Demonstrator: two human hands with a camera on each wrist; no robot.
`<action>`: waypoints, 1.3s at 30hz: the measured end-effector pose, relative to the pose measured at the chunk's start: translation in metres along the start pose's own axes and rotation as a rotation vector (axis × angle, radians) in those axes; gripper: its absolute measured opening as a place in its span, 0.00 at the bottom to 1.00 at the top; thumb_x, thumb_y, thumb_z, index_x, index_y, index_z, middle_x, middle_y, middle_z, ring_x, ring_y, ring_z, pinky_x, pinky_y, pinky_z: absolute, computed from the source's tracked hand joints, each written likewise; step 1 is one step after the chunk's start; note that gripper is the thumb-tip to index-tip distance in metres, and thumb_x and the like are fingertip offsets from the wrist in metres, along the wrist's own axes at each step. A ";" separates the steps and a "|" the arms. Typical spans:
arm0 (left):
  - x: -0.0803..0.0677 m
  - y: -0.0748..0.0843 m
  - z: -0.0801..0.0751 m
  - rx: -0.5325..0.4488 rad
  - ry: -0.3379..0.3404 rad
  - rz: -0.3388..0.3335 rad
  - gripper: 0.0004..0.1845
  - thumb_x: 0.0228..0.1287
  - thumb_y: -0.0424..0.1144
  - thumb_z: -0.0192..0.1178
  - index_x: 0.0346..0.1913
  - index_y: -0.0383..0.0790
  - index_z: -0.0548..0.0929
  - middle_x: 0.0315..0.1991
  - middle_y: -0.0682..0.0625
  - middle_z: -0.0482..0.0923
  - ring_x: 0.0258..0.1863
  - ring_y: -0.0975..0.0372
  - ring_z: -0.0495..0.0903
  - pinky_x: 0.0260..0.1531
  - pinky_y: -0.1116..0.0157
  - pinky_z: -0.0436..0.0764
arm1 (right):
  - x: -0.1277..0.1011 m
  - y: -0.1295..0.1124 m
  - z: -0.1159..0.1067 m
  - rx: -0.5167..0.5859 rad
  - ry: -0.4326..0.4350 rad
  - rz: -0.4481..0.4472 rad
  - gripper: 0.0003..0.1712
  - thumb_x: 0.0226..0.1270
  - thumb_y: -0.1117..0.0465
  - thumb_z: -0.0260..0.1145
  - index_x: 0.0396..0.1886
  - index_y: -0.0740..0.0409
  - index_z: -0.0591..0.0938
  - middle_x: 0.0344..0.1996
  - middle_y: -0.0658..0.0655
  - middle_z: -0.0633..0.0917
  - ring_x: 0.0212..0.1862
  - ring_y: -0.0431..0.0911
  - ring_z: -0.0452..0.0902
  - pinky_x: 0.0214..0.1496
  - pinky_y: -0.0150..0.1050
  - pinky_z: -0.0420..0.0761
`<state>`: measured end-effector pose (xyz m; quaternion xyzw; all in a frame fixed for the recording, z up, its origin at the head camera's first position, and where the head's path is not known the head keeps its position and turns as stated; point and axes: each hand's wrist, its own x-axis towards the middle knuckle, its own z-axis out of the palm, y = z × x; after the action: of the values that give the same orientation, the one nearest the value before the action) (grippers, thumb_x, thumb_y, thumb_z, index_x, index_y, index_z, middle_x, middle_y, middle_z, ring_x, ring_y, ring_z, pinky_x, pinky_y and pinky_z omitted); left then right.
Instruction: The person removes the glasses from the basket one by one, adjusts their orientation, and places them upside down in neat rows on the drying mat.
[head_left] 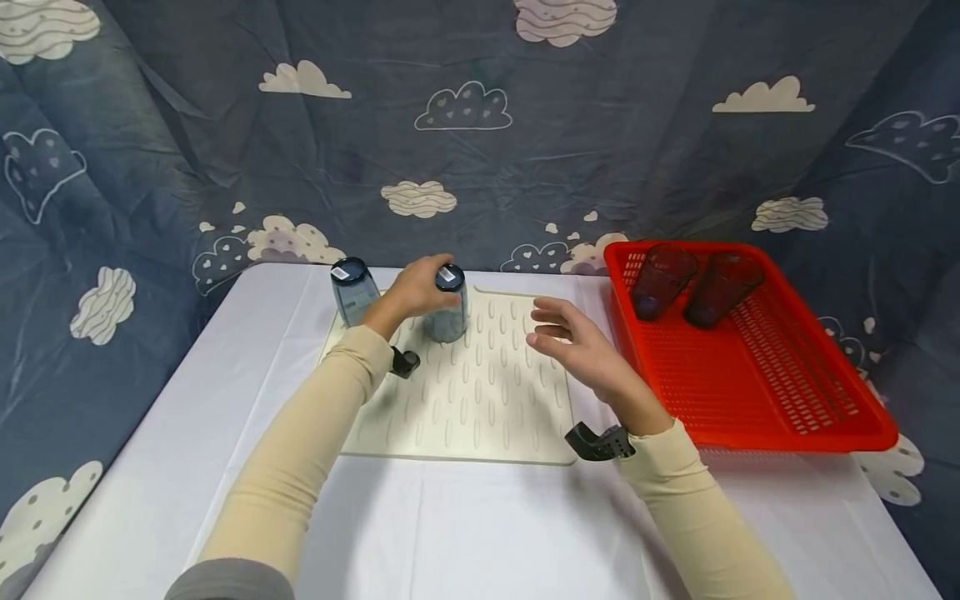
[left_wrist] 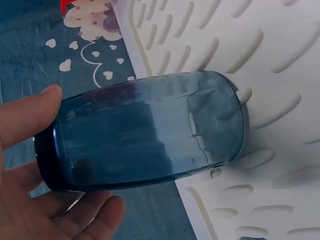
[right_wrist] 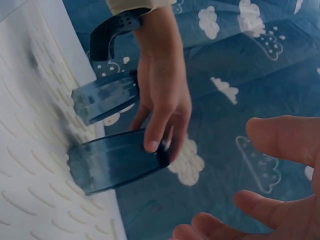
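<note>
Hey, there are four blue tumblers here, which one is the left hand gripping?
The left hand grips the upside-down tumbler nearer the mat's middle; its neighbour stands untouched, and two lie in the red basket.

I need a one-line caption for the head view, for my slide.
Left hand grips an upturned blue tumbler on the ribbed drying mat; right hand hovers open.

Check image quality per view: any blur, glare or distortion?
Head view: sharp, evenly lit, slight wide-angle bowing at the edges, soft shadows under the arms on the drying mat. Left wrist view: blue cup very close, faint reflections, left hand soft at the frame edge. Right wrist view: tilted, right hand blurred up close, dim overall.
</note>
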<state>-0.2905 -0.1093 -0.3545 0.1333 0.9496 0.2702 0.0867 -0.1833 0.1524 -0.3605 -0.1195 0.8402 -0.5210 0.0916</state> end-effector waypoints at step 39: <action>-0.102 0.013 0.044 -0.433 0.393 0.256 0.24 0.69 0.35 0.60 0.66 0.35 0.74 0.64 0.40 0.75 0.61 0.49 0.78 0.58 0.55 0.82 | -0.020 -0.005 -0.166 -0.604 0.111 0.034 0.39 0.71 0.51 0.63 0.73 0.64 0.62 0.68 0.73 0.68 0.65 0.69 0.66 0.64 0.69 0.71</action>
<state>-0.1805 -0.1079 -0.3752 0.1753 0.8442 0.4953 -0.1066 -0.2101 0.2983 -0.2823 -0.0988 0.9627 -0.2516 0.0147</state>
